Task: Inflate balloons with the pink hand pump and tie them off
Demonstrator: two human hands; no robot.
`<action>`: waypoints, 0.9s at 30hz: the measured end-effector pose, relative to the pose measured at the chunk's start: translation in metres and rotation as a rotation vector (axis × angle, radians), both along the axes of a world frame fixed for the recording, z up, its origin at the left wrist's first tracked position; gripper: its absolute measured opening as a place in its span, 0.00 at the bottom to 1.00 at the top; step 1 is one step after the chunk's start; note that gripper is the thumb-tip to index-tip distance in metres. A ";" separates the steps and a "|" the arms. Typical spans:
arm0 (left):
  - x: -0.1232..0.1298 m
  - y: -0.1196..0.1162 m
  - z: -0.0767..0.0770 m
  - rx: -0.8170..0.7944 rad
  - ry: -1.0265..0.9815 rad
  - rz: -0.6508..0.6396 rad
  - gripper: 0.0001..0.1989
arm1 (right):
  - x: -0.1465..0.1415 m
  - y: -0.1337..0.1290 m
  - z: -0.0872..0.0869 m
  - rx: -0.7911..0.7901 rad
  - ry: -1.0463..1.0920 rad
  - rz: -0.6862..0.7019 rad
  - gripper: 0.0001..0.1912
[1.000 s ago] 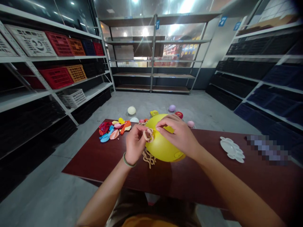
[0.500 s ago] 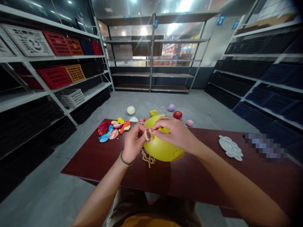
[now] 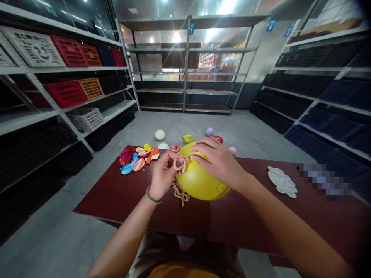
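Note:
A blown-up yellow balloon (image 3: 203, 179) is held over the table, its neck end turned toward my left hand (image 3: 164, 172). That hand is closed, thumb and fingers pinching a looped beige rubber band (image 3: 180, 166) at the balloon's neck; the neck itself is mostly hidden. My right hand (image 3: 218, 161) lies over the top of the balloon with its fingers stretched out, the fingertips close to the band. Below the balloon, several beige wavy bands (image 3: 181, 194) lie loose on the table.
On the dark red table (image 3: 121, 200), a pile of uninflated balloons (image 3: 139, 156) lies at the left and a white palette-like tray (image 3: 282, 181) at the right, beside a blurred-out item. Several inflated balloons, including a pale one (image 3: 160, 134), lie on the floor beyond. Shelves with crates (image 3: 69, 94) stand around.
My right hand has let go of the band and opened over the balloon's top. The band's loop now hangs wider from my left fingers, and the balloon has shifted slightly right and down.

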State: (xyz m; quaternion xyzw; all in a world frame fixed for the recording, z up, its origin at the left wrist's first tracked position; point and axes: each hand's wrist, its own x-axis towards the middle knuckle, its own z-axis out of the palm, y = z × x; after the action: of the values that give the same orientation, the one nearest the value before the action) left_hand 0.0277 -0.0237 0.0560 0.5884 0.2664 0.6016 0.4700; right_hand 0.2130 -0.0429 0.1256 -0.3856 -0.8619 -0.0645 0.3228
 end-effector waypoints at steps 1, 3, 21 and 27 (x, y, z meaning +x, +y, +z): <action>0.000 0.000 0.000 0.002 -0.003 -0.005 0.11 | 0.001 0.001 0.001 -0.031 0.004 0.009 0.08; 0.000 0.000 0.000 0.008 -0.004 -0.012 0.10 | 0.002 0.002 0.002 -0.074 -0.010 0.024 0.09; -0.003 0.000 0.003 -0.053 0.048 0.004 0.12 | 0.011 0.006 0.010 0.055 -0.144 0.025 0.14; -0.003 0.000 0.001 -0.014 0.099 0.044 0.10 | 0.020 0.002 0.009 0.207 -0.274 -0.022 0.16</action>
State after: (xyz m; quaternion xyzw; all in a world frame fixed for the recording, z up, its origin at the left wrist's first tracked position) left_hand 0.0244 -0.0234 0.0571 0.6084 0.3063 0.5799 0.4469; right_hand 0.2330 -0.0411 0.1343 -0.3471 -0.8824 -0.2085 0.2394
